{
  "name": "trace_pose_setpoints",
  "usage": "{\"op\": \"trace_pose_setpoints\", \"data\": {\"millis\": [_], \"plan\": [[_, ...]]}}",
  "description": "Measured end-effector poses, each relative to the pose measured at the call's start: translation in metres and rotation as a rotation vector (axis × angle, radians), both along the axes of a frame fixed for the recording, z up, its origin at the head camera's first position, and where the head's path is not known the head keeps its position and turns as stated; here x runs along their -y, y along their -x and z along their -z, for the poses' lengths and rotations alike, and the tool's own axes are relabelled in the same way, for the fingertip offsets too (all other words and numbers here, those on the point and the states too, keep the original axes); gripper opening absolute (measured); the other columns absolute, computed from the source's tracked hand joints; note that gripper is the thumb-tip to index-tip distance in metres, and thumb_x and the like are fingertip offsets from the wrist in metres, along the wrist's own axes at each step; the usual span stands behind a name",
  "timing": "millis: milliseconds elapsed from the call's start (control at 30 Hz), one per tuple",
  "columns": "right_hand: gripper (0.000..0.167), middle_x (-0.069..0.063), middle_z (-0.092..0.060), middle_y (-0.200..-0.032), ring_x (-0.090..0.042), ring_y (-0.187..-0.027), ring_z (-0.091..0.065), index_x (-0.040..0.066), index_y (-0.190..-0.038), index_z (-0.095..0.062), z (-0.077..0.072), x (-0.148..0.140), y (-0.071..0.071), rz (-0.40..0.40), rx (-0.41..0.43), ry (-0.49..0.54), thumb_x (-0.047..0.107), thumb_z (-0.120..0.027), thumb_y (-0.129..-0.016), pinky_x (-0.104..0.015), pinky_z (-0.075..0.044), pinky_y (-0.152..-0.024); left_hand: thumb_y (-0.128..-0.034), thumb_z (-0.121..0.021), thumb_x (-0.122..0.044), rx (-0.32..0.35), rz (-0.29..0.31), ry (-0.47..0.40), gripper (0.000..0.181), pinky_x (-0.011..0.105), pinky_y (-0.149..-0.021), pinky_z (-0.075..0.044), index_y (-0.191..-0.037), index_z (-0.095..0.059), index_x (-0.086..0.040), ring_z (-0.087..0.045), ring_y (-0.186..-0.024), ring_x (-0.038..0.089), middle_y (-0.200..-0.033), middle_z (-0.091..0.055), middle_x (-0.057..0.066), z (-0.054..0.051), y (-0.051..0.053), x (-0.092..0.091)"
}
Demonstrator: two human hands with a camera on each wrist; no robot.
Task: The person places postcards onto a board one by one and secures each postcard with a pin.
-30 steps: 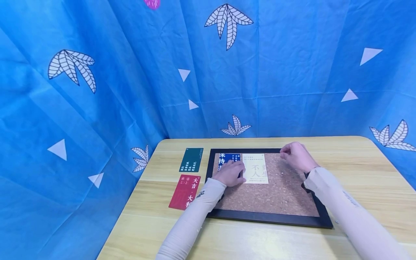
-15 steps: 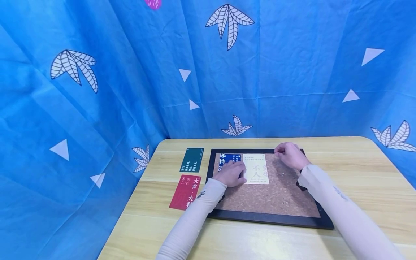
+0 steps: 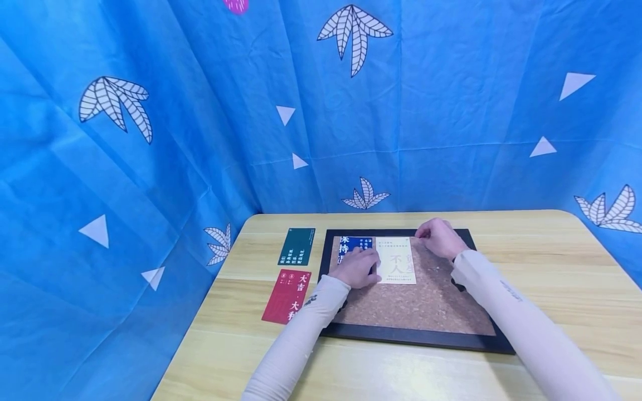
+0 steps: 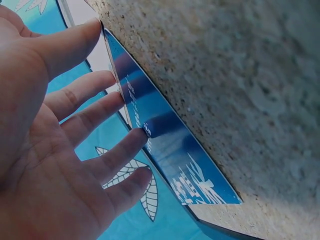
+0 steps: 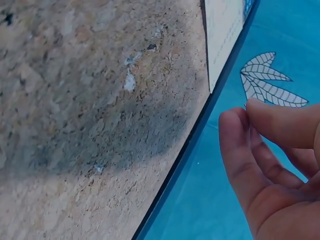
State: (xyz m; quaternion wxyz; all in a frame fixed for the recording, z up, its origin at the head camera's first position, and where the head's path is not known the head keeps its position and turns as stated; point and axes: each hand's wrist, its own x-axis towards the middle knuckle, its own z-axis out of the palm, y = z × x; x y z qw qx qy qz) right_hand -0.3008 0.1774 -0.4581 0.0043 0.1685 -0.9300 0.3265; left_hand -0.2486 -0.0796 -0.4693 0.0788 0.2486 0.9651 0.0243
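My left hand (image 3: 357,267) rests its fingertips on a blue card (image 3: 357,244) lying on a black-framed cork board (image 3: 426,305). In the left wrist view, its fingers are spread and fairly straight, and they touch the face and edge of the blue card (image 4: 160,130). To the right of it lies a cream card (image 3: 396,262) with pale writing. My right hand (image 3: 441,239) is at that card's upper right corner. In the right wrist view, its thumb and forefinger (image 5: 233,127) pinch a tiny pin-like piece, mostly hidden, near the cream card (image 5: 220,42).
Left of the board, a green card (image 3: 297,247) and a red card (image 3: 287,295) lie on the wooden table (image 3: 401,370). A blue patterned curtain (image 3: 441,111) hangs along the back and left. A small round dot (image 3: 370,240) marks the blue card's upper right corner.
My right hand has moved left along the board's top edge to the cream card's upper right corner. My left hand has stayed in place on the blue card.
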Motion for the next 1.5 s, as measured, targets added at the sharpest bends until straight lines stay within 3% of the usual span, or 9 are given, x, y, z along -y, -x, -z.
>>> {"op": "trace_pose_setpoints", "data": {"millis": [367, 633, 1500], "plan": [[0.014, -0.016, -0.077, -0.088, -0.024, -0.079, -0.068, -0.003, -0.09, -0.079, 0.005, 0.01, 0.009, -0.046, -0.077, -0.019, -0.009, -0.067, -0.087, -0.044, -0.057, -0.074, -0.0977, -0.07, -0.043, 0.005, -0.003, 0.002, 0.042, 0.034, -0.102, -0.048, -0.133, -0.065, -0.023, -0.053, -0.119, 0.019, -0.151, -0.057, -0.005, -0.001, -0.001, 0.001], [0.018, -0.012, -0.077, -0.084, -0.021, -0.075, -0.066, 0.0, -0.086, -0.079, 0.01, 0.015, 0.016, -0.062, -0.058, -0.053, -0.011, -0.064, -0.085, -0.04, -0.057, -0.071, -0.0976, -0.07, -0.044, 0.001, -0.004, 0.004, 0.042, 0.034, -0.099, -0.048, -0.134, -0.065, -0.023, -0.053, -0.115, 0.018, -0.149, -0.058, -0.006, -0.001, -0.001, 0.001], [0.014, -0.016, -0.077, -0.09, -0.027, -0.082, -0.069, -0.002, -0.09, -0.078, 0.02, 0.024, 0.027, -0.044, -0.06, -0.136, -0.01, -0.067, -0.088, -0.047, -0.059, -0.078, -0.0982, -0.069, -0.044, 0.008, -0.002, -0.005, 0.04, 0.034, -0.1, -0.048, -0.133, -0.066, -0.023, -0.052, -0.116, 0.018, -0.151, -0.056, -0.006, -0.003, -0.003, 0.001]]}}
